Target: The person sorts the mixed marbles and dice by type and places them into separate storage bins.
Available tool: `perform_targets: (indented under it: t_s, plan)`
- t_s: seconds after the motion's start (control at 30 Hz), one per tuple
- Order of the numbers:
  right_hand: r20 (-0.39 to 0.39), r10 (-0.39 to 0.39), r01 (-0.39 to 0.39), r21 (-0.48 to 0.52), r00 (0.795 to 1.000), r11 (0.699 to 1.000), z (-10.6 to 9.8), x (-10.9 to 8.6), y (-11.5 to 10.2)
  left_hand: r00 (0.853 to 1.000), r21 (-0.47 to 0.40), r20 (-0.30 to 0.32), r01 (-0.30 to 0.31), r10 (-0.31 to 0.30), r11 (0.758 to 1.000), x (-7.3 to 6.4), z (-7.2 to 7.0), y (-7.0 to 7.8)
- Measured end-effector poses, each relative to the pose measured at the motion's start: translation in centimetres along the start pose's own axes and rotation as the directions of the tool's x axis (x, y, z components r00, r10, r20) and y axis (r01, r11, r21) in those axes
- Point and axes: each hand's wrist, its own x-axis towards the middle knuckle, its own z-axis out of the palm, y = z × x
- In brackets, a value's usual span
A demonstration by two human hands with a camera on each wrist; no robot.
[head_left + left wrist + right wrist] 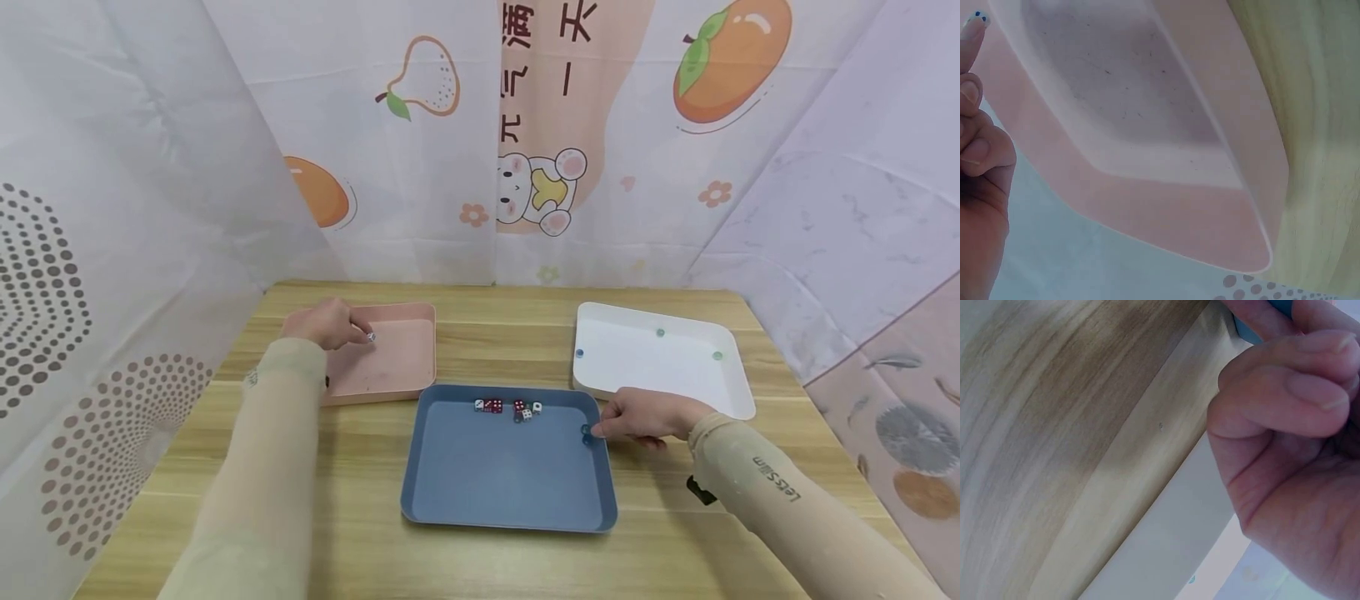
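Far curtain: fruit prints, dark characters turned sideways, 元气 and 一天 readable. Wood-grain table below it. Right sleeve lettered "Let's Slim". Blue tray near centre; white tray far right; pink tray far left. Right hand at the blue tray's right wall, fingers bent, tips at dark teal marbles inside; cannot tell whether it grips one. Left hand over the pink tray, pinching a blue-dotted white die. Red dice and white dice along the blue tray's far wall. White tray: blue marble left, greenish marbles far and right.
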Motion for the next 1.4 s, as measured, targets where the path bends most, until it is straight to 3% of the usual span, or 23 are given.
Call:
perform_targets:
  t_s: [0.3,0.53,0.93,1.17,1.4]
  plan:
    - [-0.001,0.005,-0.005,0.000,1.000,1.000,0.0,0.1,0.2,1.000,-0.084,-0.011,0.001,-0.002,0.996,0.5,0.5,0.1]
    - [0.001,-0.004,0.004,-0.004,1.000,1.000,0.0,0.1,0.3,0.999,-0.054,-0.026,-0.036,0.035,0.998,0.6,1.0,0.1]
    - [-0.001,-0.005,0.005,-0.002,1.000,1.000,0.1,0.2,0.4,0.999,-0.035,-0.031,-0.039,0.038,0.999,0.6,1.4,0.4]
    - [0.002,-0.002,0.002,-0.001,1.000,1.000,0.1,0.2,0.2,0.999,-0.089,-0.021,0.030,-0.032,0.996,1.1,1.5,0.6]
    - [-0.004,0.004,-0.004,-0.009,1.000,1.000,0.1,0.1,0.1,0.998,-0.084,-0.007,0.054,-0.055,0.995,1.2,1.6,0.7]
